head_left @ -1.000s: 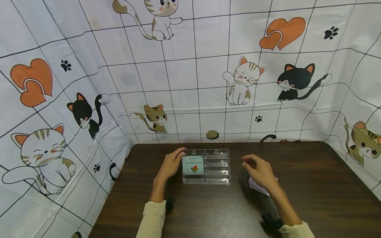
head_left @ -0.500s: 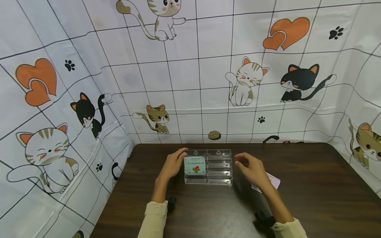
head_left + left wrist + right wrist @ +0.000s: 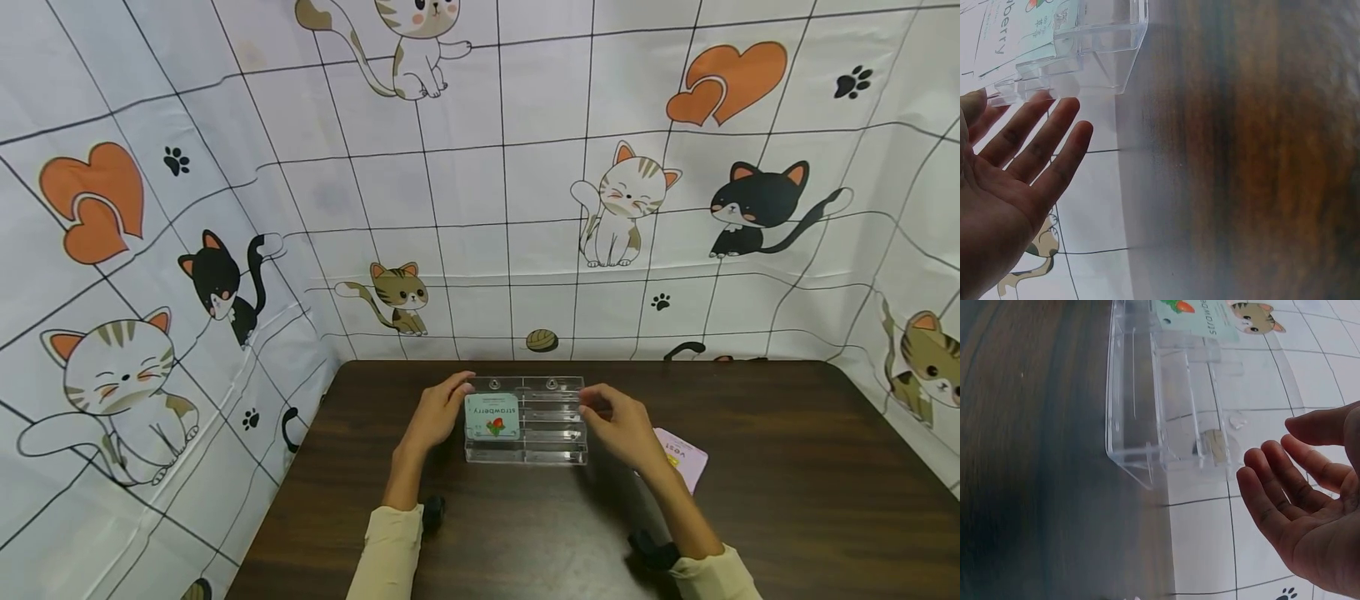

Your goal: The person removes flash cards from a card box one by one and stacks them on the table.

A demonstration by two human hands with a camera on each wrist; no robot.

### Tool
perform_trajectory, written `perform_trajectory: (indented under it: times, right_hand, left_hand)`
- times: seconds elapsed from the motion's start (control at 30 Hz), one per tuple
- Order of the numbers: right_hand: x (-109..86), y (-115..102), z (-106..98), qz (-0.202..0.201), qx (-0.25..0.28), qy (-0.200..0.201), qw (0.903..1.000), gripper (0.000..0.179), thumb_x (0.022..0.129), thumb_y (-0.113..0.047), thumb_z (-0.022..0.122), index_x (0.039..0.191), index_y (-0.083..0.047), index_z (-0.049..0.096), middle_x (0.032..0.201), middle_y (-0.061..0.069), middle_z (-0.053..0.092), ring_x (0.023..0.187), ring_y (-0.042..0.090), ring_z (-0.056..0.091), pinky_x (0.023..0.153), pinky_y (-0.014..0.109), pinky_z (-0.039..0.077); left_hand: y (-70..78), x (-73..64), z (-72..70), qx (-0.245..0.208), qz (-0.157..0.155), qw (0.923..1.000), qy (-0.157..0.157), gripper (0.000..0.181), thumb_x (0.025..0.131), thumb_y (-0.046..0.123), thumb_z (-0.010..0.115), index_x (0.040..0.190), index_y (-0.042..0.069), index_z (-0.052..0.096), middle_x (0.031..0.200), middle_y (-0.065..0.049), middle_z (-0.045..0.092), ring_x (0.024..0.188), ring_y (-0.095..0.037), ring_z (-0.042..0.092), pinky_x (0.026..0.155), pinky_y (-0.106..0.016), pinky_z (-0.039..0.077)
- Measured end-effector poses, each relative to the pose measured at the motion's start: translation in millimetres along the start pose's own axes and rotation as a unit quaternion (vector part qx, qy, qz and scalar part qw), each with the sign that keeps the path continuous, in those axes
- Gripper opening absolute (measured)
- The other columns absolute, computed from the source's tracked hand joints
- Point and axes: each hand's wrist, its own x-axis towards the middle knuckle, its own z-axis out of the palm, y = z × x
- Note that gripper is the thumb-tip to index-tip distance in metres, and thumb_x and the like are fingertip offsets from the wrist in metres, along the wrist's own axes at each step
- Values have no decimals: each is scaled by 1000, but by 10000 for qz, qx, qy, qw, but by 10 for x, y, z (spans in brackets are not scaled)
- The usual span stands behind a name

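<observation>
A clear stepped display rack (image 3: 552, 457) with two columns stands on the dark table. In its left column sits a mint-green card (image 3: 491, 417) printed "strawberry" with a red strawberry picture, upside down in the head view. My left hand (image 3: 432, 417) touches the rack's upper left side; its fingers (image 3: 1044, 144) are fairly straight and spread. At the rack's right side is my right hand (image 3: 621, 427), thumb apart from the gently bent fingers (image 3: 1269, 481), with nothing between them. Pink-purple cards (image 3: 686, 458) lie under and beside the right forearm, partly hidden by it.
Behind the table (image 3: 787, 467) hangs a white gridded cloth (image 3: 465, 192) with cats, hearts and paw prints, which also covers both sides. A black wrist device (image 3: 651, 550) sits at the right wrist, another (image 3: 432, 512) at the left.
My right hand has moved left, from above the pink-purple cards to the rack's right side, leaving more of the cards uncovered. My left hand stays at the rack; the head view shifts slightly.
</observation>
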Motion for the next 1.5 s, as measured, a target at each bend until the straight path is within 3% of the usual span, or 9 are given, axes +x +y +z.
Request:
perform_trajectory:
  times: [0.6, 0.97, 1.5]
  right_hand:
    - [91, -115, 249, -268, 207, -273, 9991, 21, 102, -3, 70, 123, 2, 73, 114, 17, 78, 105, 32, 75, 94, 49, 63]
    - [128, -184, 388, -227, 281, -403, 9985, 20, 101, -1, 70, 120, 3, 73, 112, 15, 77, 103, 29, 74, 94, 48, 63]
    - [194, -272, 578, -191, 490, -554, 9971, 20, 101, -1, 71, 120, 1, 73, 112, 16, 78, 105, 31, 74, 94, 45, 64]
  left_hand:
    - [-7, 28, -41, -59, 28, 10000, -17, 39, 116, 27, 49, 151, 15, 61, 133, -14, 75, 111, -29, 70, 101, -55, 55]
    - [-36, 16, -34, -121, 26, 9999, -66, 41, 116, 27, 49, 151, 10, 60, 137, -17, 73, 126, -36, 70, 108, -60, 54]
    - [-50, 0, -5, -92, 92, 9999, -60, 39, 116, 27, 48, 151, 14, 61, 135, -15, 75, 124, -34, 71, 106, -58, 55]
